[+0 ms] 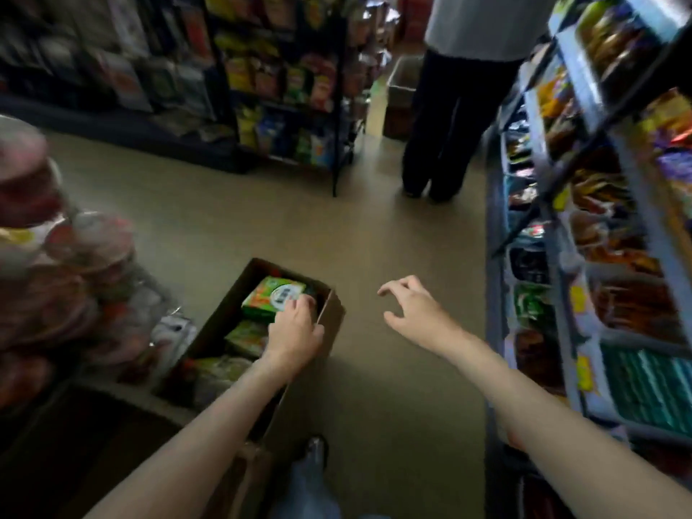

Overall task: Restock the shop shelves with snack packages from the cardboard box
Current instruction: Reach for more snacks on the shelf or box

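Observation:
A brown cardboard box (331, 312) stands on the floor at lower centre-left, holding several green and orange snack packages. My left hand (294, 333) reaches into the box and grips the top green-and-orange package (271, 295) by its near edge. My right hand (415, 307) hovers over the bare floor to the right of the box, fingers spread and loosely bent, holding nothing. The shop shelves (599, 256) with rows of snack packs run along the right side.
Another person (449, 118) stands in the aisle ahead beside a second box (402, 88). A dark rack of snack bags (288, 88) stands at centre back. Wrapped goods (56, 275) are stacked on the left. My foot (316, 449) is beside the box.

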Action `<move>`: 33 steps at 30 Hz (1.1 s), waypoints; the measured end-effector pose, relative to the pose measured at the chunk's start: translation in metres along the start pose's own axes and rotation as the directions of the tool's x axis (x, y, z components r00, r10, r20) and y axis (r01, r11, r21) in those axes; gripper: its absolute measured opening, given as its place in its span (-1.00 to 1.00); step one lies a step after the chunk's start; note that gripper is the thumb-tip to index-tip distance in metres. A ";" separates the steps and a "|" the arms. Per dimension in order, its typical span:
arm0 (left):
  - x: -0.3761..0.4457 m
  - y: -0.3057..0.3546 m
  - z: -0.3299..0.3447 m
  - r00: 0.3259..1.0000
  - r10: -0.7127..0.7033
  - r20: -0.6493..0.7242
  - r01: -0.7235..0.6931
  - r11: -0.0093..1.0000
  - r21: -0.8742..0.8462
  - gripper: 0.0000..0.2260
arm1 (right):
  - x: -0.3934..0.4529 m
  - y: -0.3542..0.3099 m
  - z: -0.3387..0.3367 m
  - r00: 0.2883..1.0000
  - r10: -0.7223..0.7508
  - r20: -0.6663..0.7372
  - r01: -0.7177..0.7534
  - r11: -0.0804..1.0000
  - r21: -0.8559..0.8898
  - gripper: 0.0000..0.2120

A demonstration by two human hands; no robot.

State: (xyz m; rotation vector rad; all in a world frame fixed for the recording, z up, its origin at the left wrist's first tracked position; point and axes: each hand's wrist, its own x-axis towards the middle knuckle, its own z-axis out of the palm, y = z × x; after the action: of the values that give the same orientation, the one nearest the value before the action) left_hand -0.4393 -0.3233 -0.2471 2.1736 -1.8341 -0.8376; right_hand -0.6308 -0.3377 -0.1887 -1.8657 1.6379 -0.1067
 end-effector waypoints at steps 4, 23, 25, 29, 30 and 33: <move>0.046 -0.077 -0.017 0.989 -0.140 0.041 0.140 0.990 0.008 -0.57 | 0.072 -0.024 0.066 0.989 0.035 0.146 -0.042 0.998 0.049 -0.69; 0.176 -0.241 0.046 0.908 -0.329 0.260 0.390 0.890 -0.236 -0.66 | 0.265 -0.034 0.308 0.869 0.485 0.096 -0.494 0.851 0.175 -0.73; 0.181 -0.242 0.051 0.894 -0.370 0.251 0.436 0.849 -0.299 -0.68 | 0.272 -0.030 0.310 0.871 0.479 0.107 -0.491 0.858 0.151 -0.76; 0.190 -0.231 0.051 0.885 -0.400 0.237 0.465 0.769 -0.439 -0.72 | 0.283 -0.034 0.315 0.857 0.507 0.088 -0.515 0.843 0.154 -0.75; 0.189 -0.229 0.050 0.890 -0.403 0.212 0.454 0.755 -0.473 -0.75 | 0.283 -0.037 0.313 0.860 0.506 0.069 -0.510 0.842 0.175 -0.77; 0.183 -0.225 0.040 0.906 -0.415 0.080 0.393 0.757 -0.522 -0.87 | 0.272 -0.051 0.290 0.935 0.354 0.013 -0.351 0.918 0.187 -0.86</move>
State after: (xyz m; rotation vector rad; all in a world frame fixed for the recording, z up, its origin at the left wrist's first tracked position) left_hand -0.2535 -0.4375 -0.4422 2.1917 -0.9361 -1.1992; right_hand -0.3942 -0.4666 -0.4856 -1.4103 1.8830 -0.1211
